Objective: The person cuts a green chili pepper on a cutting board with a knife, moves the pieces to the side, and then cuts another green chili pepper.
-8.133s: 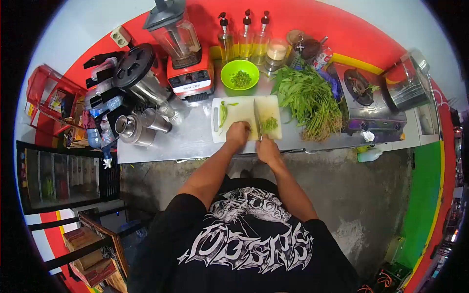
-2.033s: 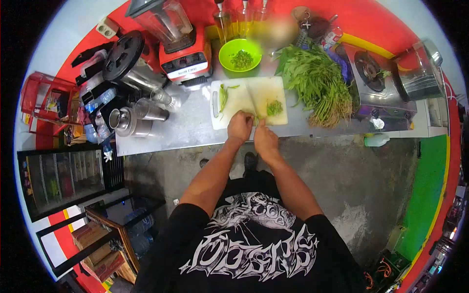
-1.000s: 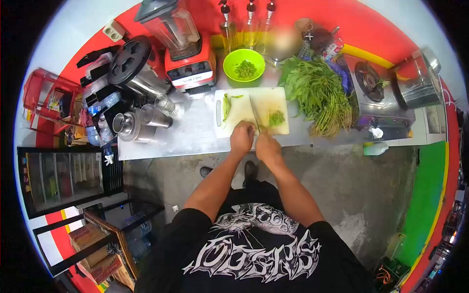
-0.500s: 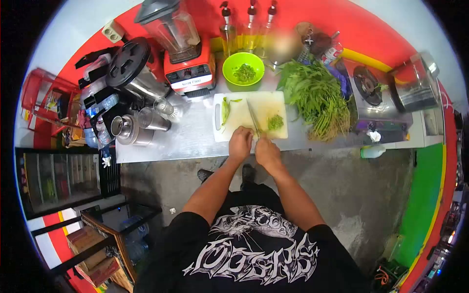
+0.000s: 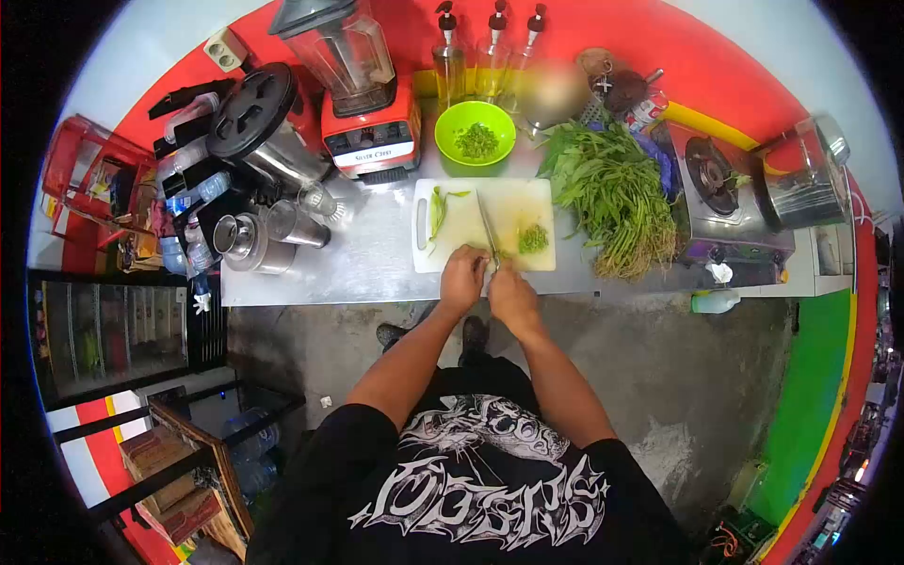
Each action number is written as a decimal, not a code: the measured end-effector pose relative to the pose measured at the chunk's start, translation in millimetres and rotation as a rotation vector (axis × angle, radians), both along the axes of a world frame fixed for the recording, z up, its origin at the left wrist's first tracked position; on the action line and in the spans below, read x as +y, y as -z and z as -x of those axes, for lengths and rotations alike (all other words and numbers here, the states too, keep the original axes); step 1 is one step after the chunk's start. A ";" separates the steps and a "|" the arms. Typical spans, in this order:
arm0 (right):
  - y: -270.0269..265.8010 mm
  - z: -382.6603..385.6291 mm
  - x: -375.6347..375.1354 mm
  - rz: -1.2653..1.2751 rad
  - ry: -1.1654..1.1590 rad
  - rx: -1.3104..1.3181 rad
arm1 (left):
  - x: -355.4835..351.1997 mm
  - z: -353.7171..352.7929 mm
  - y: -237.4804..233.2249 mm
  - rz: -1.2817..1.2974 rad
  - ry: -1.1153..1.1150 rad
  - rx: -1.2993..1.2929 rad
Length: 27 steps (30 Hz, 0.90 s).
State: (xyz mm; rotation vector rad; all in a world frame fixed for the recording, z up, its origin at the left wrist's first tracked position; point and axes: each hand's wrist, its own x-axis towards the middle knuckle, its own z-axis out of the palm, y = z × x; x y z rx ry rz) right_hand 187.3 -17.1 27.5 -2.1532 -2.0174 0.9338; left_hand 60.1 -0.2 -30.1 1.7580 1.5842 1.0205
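My right hand [image 5: 513,294] is wrapped round the handle of a knife [image 5: 486,218], whose blade points away from me over the white cutting board [image 5: 461,252]. Close beside it, my left hand [image 5: 463,277] has its fingers curled at the board's near edge; a small bit of green shows by the fingertips, too small to name. On the board's right part lies a little heap of chopped greens [image 5: 534,238]. Several uncut green pieces [image 5: 437,213] rest on its left. Behind the board stands a lime-green bowl [image 5: 450,149] with chopped greens inside.
A large bunch of leafy greens [image 5: 617,202] lies right of the board. A red blender [image 5: 372,141], pump bottles [image 5: 492,61] and metal cups [image 5: 247,243] stand on the metal counter [image 5: 363,268]. Far right is a gas stove [image 5: 702,221].
The view has shifted slightly. Both hands stay close together at the board's near edge, with the knife almost in the same place.
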 end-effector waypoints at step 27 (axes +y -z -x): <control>13.6 13.0 2.1 -0.030 0.084 0.005 | 5.0 17.4 -4.1 -0.002 0.105 -0.023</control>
